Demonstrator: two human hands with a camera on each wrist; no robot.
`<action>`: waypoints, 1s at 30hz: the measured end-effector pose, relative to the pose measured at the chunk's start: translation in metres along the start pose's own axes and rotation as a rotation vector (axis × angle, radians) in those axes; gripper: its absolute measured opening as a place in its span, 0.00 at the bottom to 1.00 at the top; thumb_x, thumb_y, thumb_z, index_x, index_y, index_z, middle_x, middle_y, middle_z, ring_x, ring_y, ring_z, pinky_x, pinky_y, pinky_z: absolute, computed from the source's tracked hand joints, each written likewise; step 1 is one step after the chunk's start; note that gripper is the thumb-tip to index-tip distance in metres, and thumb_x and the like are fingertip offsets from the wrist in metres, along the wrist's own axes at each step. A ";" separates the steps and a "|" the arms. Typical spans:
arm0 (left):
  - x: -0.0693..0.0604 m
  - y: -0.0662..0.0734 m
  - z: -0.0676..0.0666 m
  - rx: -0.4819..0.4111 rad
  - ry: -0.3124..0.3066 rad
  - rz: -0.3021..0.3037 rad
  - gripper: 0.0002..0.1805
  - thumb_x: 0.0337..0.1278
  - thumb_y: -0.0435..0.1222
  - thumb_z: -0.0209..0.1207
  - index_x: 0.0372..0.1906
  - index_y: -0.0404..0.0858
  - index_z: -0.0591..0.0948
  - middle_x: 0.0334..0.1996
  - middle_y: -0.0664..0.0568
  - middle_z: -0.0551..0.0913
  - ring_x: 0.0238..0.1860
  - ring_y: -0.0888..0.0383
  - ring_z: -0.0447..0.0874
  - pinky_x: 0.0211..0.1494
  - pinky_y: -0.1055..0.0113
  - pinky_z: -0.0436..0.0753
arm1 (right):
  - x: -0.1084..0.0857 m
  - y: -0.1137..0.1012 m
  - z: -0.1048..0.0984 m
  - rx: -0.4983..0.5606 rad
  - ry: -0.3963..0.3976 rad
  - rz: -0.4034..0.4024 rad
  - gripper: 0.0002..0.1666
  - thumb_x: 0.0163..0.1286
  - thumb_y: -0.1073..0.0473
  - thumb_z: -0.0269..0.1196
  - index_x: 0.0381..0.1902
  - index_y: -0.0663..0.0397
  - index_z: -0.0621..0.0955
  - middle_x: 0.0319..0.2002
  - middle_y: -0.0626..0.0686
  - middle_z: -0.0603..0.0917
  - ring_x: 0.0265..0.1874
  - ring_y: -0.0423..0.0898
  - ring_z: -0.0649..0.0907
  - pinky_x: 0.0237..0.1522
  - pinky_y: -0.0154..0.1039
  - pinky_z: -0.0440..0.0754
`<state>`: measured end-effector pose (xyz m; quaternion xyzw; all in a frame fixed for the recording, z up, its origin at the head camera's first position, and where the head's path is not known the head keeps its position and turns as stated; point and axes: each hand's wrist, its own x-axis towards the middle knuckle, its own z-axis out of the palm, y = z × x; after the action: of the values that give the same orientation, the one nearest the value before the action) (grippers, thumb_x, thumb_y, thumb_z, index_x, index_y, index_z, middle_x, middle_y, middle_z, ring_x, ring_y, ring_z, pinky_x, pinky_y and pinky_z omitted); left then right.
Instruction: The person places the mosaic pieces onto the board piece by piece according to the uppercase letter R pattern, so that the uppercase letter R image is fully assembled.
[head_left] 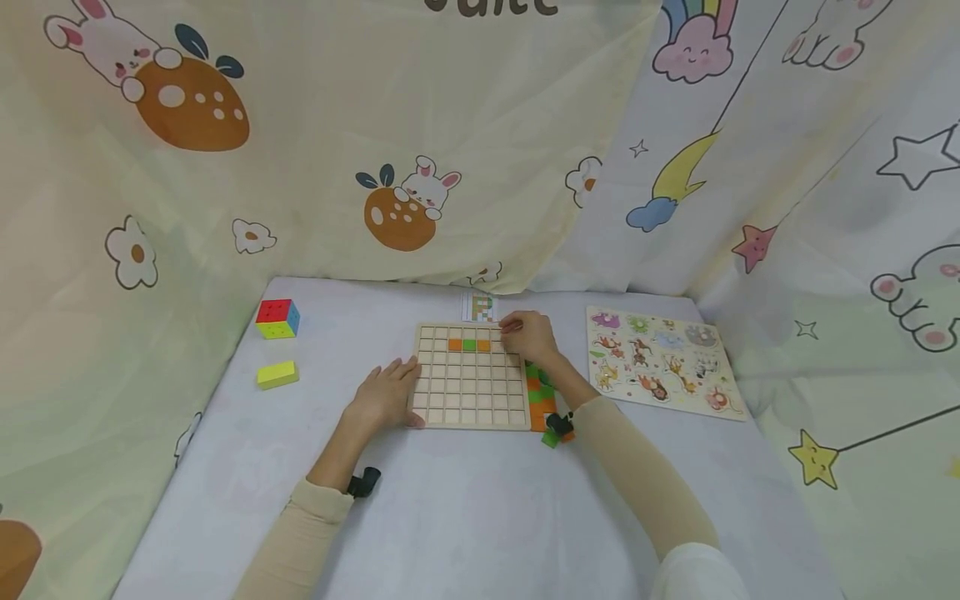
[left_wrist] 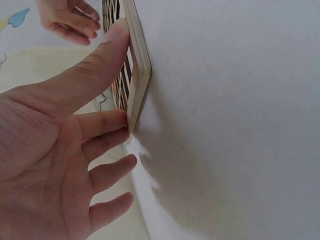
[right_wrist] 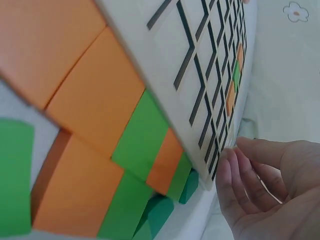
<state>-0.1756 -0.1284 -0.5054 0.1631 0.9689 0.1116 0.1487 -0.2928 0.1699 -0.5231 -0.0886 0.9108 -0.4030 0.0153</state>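
Wooden grid board point(head_left: 472, 383) lying flat on a white-covered table point(head_left: 465, 517), nearer its far edge than its near one. Three inset tiles point(head_left: 469, 345), orange, green, orange, sit side by side in the board's second row from the far edge. A person's left hand point(head_left: 384, 396) touches the board's left edge with thumb and fingers extended, not gripping. The right hand point(head_left: 529, 335) is at the board's far right corner, fingers bent toward the thumb; whether a tile is pinched between them cannot be told.

Loose orange and green tiles point(right_wrist: 100, 95) crowd the board's right edge, some overlapping. The black wrist camera point(head_left: 559, 423) hangs close over them, so a lowered forearm could scatter them. If the left hand's light touch slipped, the board could slide into the pile or nudge the small pattern card point(head_left: 478, 307) beyond its far edge. A tile released askew might catch on the raised dividers.
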 end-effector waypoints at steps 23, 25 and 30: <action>-0.001 -0.001 0.001 -0.001 -0.011 -0.003 0.60 0.47 0.51 0.79 0.80 0.31 0.61 0.82 0.41 0.56 0.82 0.38 0.51 0.82 0.37 0.53 | -0.029 0.020 -0.033 -0.092 -0.031 0.093 0.17 0.67 0.62 0.72 0.53 0.58 0.87 0.43 0.54 0.90 0.45 0.54 0.88 0.52 0.52 0.86; -0.001 -0.001 0.001 0.001 -0.010 -0.001 0.60 0.47 0.51 0.79 0.80 0.31 0.61 0.82 0.40 0.56 0.82 0.38 0.51 0.82 0.37 0.54 | -0.032 0.020 -0.035 -0.119 -0.052 0.102 0.19 0.66 0.61 0.73 0.54 0.58 0.86 0.43 0.54 0.90 0.44 0.54 0.88 0.50 0.51 0.87; -0.001 -0.001 0.000 -0.008 -0.008 0.002 0.59 0.47 0.51 0.79 0.80 0.30 0.62 0.82 0.40 0.56 0.82 0.38 0.51 0.81 0.37 0.54 | -0.035 0.021 -0.036 -0.199 -0.094 0.112 0.24 0.63 0.60 0.75 0.57 0.56 0.86 0.40 0.53 0.90 0.38 0.51 0.88 0.42 0.48 0.88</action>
<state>-0.1749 -0.1294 -0.5048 0.1640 0.9677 0.1151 0.1533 -0.2650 0.2164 -0.5155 -0.0576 0.9480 -0.3047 0.0717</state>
